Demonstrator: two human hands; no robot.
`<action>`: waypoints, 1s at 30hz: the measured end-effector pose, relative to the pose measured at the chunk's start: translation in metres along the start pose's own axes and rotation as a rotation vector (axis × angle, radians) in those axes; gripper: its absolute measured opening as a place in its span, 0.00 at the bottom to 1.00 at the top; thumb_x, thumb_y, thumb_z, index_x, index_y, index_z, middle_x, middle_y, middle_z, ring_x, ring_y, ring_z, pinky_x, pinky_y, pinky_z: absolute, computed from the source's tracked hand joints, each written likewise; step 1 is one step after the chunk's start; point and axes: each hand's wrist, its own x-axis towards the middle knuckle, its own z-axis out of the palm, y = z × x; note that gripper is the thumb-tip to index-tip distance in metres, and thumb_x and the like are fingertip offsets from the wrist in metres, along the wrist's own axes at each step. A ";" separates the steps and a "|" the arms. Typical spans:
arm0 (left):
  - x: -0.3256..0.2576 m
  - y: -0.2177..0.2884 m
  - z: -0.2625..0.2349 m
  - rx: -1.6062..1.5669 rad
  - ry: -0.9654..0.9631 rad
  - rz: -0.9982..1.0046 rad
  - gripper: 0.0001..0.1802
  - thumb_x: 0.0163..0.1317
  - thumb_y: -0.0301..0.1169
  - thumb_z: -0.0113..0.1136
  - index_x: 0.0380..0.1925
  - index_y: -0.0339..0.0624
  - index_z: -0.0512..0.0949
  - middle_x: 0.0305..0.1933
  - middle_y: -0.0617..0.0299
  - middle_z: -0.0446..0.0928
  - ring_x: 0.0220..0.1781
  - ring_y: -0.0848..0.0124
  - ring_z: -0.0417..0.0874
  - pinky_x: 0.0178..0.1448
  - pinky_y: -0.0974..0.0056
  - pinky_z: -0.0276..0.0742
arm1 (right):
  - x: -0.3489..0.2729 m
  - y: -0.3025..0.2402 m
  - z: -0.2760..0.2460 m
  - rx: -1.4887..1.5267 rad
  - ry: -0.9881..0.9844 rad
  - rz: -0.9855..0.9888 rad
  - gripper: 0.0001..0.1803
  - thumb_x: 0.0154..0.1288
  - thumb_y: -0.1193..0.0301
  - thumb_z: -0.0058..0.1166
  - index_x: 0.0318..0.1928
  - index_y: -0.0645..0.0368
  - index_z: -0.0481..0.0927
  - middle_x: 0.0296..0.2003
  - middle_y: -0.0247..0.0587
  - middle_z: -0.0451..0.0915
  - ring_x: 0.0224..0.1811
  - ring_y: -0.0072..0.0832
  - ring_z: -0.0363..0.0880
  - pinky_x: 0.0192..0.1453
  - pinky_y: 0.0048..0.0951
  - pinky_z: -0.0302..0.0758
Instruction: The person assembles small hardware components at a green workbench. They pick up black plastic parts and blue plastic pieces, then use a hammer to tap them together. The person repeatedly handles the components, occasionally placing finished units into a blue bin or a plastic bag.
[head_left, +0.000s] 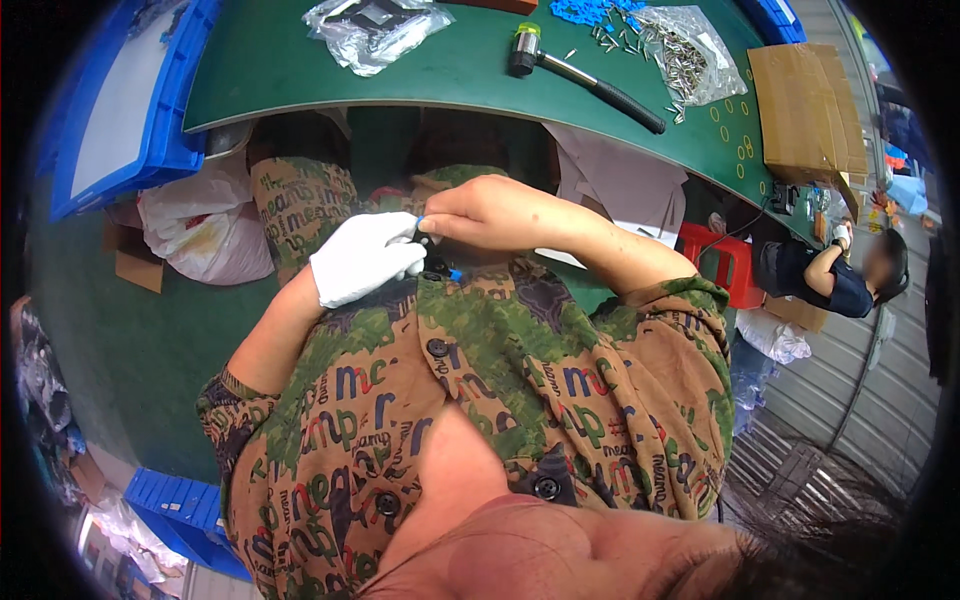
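My left hand [365, 260], in a white glove, is closed around a small black part [424, 238] held in front of my belly. My bare right hand [492, 213] meets it from the right, its thumb and fingers pinched on the same part. A bit of blue shows at the part's upper end. Just below the hands there is another small blue piece [455, 275], close to my shirt; what it belongs to I cannot make out. My fingers hide most of the black part.
Ahead, the green table [280, 85] carries a mallet [590, 85], a bag of metal pins [690, 60], blue pieces [590, 10], a plastic-wrapped black part [375, 25] and a cardboard box [805, 110]. A blue crate [130, 110] stands left, a red stool [725, 265] right. Another person [825, 270] works at far right.
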 end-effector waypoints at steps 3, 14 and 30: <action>-0.002 -0.001 -0.015 -0.150 -0.085 -0.030 0.16 0.72 0.31 0.56 0.54 0.32 0.78 0.39 0.60 0.85 0.39 0.75 0.82 0.49 0.68 0.79 | 0.001 0.001 -0.006 0.092 -0.033 0.001 0.19 0.78 0.56 0.51 0.41 0.60 0.83 0.32 0.48 0.82 0.37 0.45 0.82 0.44 0.41 0.77; 0.026 0.076 -0.118 -0.025 0.334 0.336 0.20 0.74 0.32 0.57 0.61 0.33 0.77 0.47 0.60 0.85 0.49 0.75 0.83 0.60 0.66 0.77 | -0.049 0.049 -0.093 -1.006 0.929 0.190 0.18 0.65 0.59 0.64 0.50 0.54 0.80 0.45 0.37 0.81 0.52 0.38 0.79 0.53 0.44 0.71; 0.194 0.164 -0.170 0.638 0.496 0.580 0.17 0.70 0.39 0.54 0.48 0.38 0.80 0.45 0.54 0.85 0.48 0.62 0.85 0.56 0.61 0.79 | -0.052 0.020 -0.108 -0.055 1.134 0.082 0.14 0.73 0.67 0.59 0.50 0.63 0.74 0.33 0.40 0.78 0.28 0.31 0.80 0.33 0.35 0.77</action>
